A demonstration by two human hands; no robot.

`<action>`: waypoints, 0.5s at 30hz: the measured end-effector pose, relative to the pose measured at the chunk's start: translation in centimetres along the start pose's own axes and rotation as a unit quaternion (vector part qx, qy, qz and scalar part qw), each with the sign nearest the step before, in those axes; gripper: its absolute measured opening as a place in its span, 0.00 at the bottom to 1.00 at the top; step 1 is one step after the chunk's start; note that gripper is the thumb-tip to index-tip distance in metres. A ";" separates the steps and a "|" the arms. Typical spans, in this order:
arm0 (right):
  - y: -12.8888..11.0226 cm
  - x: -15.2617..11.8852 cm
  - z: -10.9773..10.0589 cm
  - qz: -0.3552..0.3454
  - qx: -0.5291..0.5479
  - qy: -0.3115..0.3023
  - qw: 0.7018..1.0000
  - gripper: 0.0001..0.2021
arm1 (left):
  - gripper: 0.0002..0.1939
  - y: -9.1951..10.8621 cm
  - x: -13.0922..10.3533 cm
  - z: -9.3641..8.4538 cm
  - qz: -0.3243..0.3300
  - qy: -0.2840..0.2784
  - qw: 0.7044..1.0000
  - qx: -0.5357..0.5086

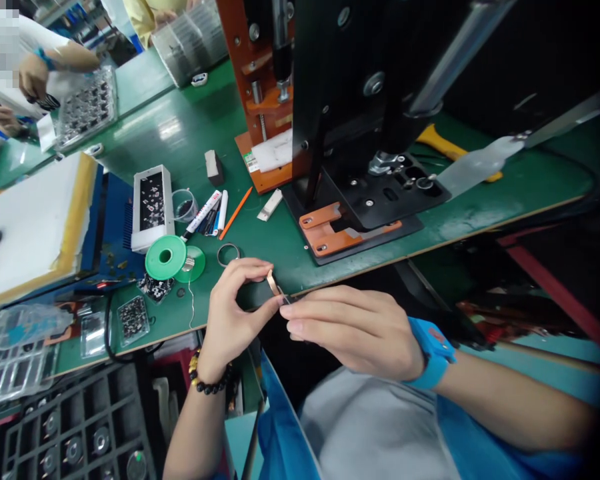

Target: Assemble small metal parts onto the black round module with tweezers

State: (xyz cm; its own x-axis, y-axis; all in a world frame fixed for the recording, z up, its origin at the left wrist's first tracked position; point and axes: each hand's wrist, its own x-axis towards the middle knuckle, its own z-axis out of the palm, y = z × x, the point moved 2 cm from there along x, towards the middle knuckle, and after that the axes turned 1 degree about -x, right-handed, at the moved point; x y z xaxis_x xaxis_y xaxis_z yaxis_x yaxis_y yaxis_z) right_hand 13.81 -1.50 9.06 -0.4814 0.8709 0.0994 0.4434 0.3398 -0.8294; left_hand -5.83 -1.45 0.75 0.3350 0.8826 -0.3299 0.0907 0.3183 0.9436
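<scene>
left fingers [249,269] pinch copper-coloured part [273,283] | right fingers [330,311] grip thin piece [285,297] beside it

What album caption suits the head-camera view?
Left hand holds a small coppery part, right hand close by, at a green workbench.

One coppery piece [273,283], one orange stick [235,214] (one beaded bracelet [209,387], too)

I wear a grey top [370,427], with a blue outer garment [285,430] open on both sides of that top. Left of the top, my left hand [235,310] has a wrist bracelet [215,387] of round black and gold beads; at its upper right, my right hand [355,327] has a broad blue wrist strap [433,357] marked in red
</scene>
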 end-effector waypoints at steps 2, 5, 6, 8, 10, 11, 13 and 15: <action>-0.1 0.0 0.0 0.000 -0.003 0.001 1.000 0.19 | 0.20 0.0 -0.1 0.1 -0.012 0.001 1.000 0.003; -0.2 0.0 -0.1 0.008 -0.010 0.004 1.000 0.20 | 0.27 0.0 -0.5 0.2 -0.035 0.018 0.998 -0.043; -0.2 -0.1 -0.1 0.010 -0.015 0.004 1.000 0.21 | 0.27 0.0 -0.7 0.2 -0.042 0.025 0.997 -0.065; -0.2 -0.2 0.0 0.012 -0.025 0.005 1.000 0.21 | 0.23 0.2 -1.2 0.2 -0.056 0.034 0.995 -0.080; -0.2 -0.3 0.0 0.007 -0.022 0.006 1.000 0.20 | 0.17 0.6 -1.6 0.2 -0.067 0.034 0.996 -0.056; -0.2 -0.4 0.0 0.005 -0.018 0.005 1.000 0.20 | 0.13 0.8 -1.8 0.2 -0.072 0.030 0.996 -0.043; -0.3 -0.4 0.0 0.002 -0.015 0.002 1.000 0.20 | 0.09 1.4 -1.8 0.2 -0.083 0.017 0.996 -0.033; -0.3 -0.5 0.1 0.002 -0.018 -0.003 1.000 0.18 | 0.08 1.7 -1.7 0.3 -0.104 0.014 0.993 -0.050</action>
State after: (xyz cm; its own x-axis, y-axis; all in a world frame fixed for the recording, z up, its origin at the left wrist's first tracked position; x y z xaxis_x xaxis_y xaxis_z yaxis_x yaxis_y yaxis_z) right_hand 13.85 -2.06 9.25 -0.4837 0.8703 0.0932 0.4725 0.3493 -0.8091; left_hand -5.92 -2.48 2.94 0.2933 0.8029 -0.5190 0.0603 0.5262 0.8482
